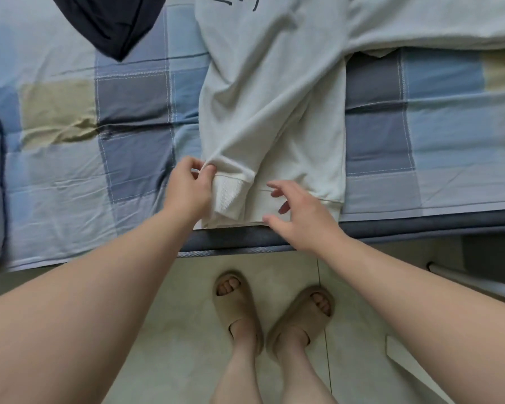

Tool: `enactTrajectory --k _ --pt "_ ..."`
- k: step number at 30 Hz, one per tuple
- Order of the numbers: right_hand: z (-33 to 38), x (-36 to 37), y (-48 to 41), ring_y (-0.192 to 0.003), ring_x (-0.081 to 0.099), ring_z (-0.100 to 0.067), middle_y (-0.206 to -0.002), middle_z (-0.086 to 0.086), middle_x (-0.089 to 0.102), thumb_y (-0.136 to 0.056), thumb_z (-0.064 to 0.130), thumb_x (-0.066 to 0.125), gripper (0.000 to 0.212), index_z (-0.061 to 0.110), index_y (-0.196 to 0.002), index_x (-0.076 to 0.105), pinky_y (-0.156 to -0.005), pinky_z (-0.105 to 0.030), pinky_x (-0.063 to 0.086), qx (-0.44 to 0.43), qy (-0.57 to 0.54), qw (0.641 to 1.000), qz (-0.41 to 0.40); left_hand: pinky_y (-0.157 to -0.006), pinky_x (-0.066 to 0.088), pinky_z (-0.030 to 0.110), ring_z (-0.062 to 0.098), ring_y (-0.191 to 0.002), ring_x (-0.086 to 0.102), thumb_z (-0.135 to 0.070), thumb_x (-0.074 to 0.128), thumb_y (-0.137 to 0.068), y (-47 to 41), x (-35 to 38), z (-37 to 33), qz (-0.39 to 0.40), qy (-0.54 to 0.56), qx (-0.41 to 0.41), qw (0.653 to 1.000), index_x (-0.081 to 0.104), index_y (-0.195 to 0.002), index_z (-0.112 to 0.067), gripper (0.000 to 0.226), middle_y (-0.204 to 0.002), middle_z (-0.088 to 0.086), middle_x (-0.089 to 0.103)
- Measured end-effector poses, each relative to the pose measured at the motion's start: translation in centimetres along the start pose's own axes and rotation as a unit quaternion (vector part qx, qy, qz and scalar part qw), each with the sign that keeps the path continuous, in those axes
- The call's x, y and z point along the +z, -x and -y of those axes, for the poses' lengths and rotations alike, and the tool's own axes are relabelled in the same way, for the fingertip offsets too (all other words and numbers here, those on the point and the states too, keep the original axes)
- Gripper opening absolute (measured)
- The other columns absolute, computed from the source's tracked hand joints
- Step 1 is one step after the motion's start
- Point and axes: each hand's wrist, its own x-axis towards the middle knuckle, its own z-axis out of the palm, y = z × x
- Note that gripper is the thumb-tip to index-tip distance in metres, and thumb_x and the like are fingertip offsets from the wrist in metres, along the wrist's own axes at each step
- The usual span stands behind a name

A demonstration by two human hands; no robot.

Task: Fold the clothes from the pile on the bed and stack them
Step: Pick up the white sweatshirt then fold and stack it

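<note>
sweatshirt fold just begun, one sleeve laid in

the pale sweatshirt (274,112) lies flat on the checked quilt (128,118). its long axis runs straight away from the person, with the hem at the near bed edge and the printed chest at the far end. one sleeve is folded in over the body and slants down toward the hem. the left hand (187,191) pinches that sleeve just above its ribbed cuff (230,196). the right hand (300,220) is open with fingers spread, low over the hem; i cannot tell if it touches. the other sleeve stretches out sideways from the sweatshirt's far right and is not yet folded, nor is the body. a dark garment (111,21) lies unfolded off the sweatshirt's far left. no finished stack shows, so most of the work seems to remain.
</note>
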Motion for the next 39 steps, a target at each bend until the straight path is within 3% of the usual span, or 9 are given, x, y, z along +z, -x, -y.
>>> enactTrajectory --k 4,9,16,19,22,26,29,34,39 --pt "3.7 3.0 -1.2 -0.117 0.06 -0.012 -0.144 0.008 0.051 -0.072 0.047 0.084 0.103 0.033 -0.154 0.024 -0.101 -0.034 0.048 0.055 -0.185 0.98 0.053 -0.066 0.044 0.032 0.017 -0.072 0.055 -0.035 0.065 -0.097 -0.9 -1.6 0.0 0.053 0.092 -0.031 0.994 0.056 -0.077 -0.024 0.025 -0.079 -0.001 0.062" --pt "6.4 3.1 -2.5 -0.076 0.07 -0.015 -0.099 -0.004 0.073 -0.092 0.015 0.072 0.041 0.019 -0.128 0.053 -0.082 -0.039 0.056 0.194 -0.483 0.854 -0.008 -0.07 0.047 0.033 0.019 -0.075 0.058 -0.033 0.064 -0.098 -1.0 -2.9 -0.5 0.096 0.135 -0.029 0.986 0.06 -0.081 -0.021 0.021 -0.083 0.0 0.065" --pt "5.6 0.6 -1.8 -0.088 0.074 -0.024 -0.11 -0.009 0.074 -0.091 0.008 0.069 0.037 0.013 -0.124 0.055 -0.083 -0.038 0.06 0.235 -0.564 0.79 0.061 -0.069 0.045 0.03 0.014 -0.076 0.057 -0.033 0.06 -0.1 0.9 -2.4 -1.6 0.124 0.1 0.002 0.987 0.061 -0.092 -0.017 0.018 -0.086 -0.001 0.064" --pt "5.4 -0.3 -1.5 -0.081 0.072 -0.02 -0.102 -0.009 0.072 -0.095 0.01 0.065 0.014 0.012 -0.108 0.062 -0.068 -0.033 0.061 0.233 -0.526 0.817 0.039 -0.077 0.048 0.035 0.017 -0.087 0.06 -0.036 0.057 -0.1 1.4 -1.9 -1.5 0.119 -0.003 0.059 0.991 0.061 -0.103 -0.018 0.018 -0.096 -0.003 0.064" --pt "4.7 -2.1 -0.9 -0.088 0.067 -0.024 -0.098 -0.009 0.067 -0.085 0.019 0.074 0.013 0.016 -0.09 0.062 -0.081 -0.043 0.058 0.215 -0.458 0.862 -0.035 -0.099 0.044 0.037 0.02 -0.117 0.054 -0.04 0.06 -0.097 2.6 -1.4 -0.4 0.128 -0.106 0.151 0.974 0.051 -0.131 -0.021 0.04 -0.128 0.002 0.056" --pt "2.0 -5.3 0.4 -0.083 0.057 -0.026 -0.09 -0.01 0.059 -0.064 0.025 0.062 0.031 0.017 -0.094 0.059 -0.071 -0.042 0.046 0.259 -0.438 0.852 -0.121 -0.115 0.032 0.044 0.02 -0.145 0.031 -0.061 0.066 -0.083 4.3 0.5 0.3 0.226 -0.27 0.228 0.908 0.021 -0.154 -0.034 0.089 -0.16 -0.003 0.031" --pt "-1.4 -6.2 1.1 -0.081 0.051 -0.024 -0.088 -0.007 0.054 -0.075 0.011 0.056 0.019 0.014 -0.094 0.051 -0.069 -0.038 0.042 0.321 -0.339 0.87 -0.158 -0.12 0.022 0.051 0.022 -0.153 0.012 -0.061 0.072 -0.077 4.3 3.4 0.4 0.229 -0.396 0.218 0.862 0.006 -0.158 -0.037 0.107 -0.169 -0.004 0.004" --pt "-5.1 -5.8 0.7 -0.098 0.061 -0.023 -0.12 -0.007 0.062 -0.084 0.011 0.059 0.043 0.019 -0.125 0.052 -0.079 -0.033 0.05 0.398 -0.337 0.852 -0.054 -0.089 0.039 0.043 0.035 -0.118 0.05 -0.008 0.06 -0.082 4.1 6.2 1.7 0.108 -0.471 0.274 0.831 0.035 -0.142 -0.025 0.068 -0.144 0.011 0.037" --pt "-6.1 -5.8 -1.5 -0.084 0.059 -0.015 -0.095 0.004 0.064 -0.086 0.054 0.068 0.043 0.014 -0.096 0.06 -0.077 -0.03 0.043 0.338 -0.281 0.895 -0.072 -0.072 0.036 0.038 0.031 -0.089 0.051 0.008 0.054 -0.072 2.7 5.6 2.7 0.094 -0.44 0.327 0.831 0.049 -0.12 -0.018 0.055 -0.102 0.005 0.048"
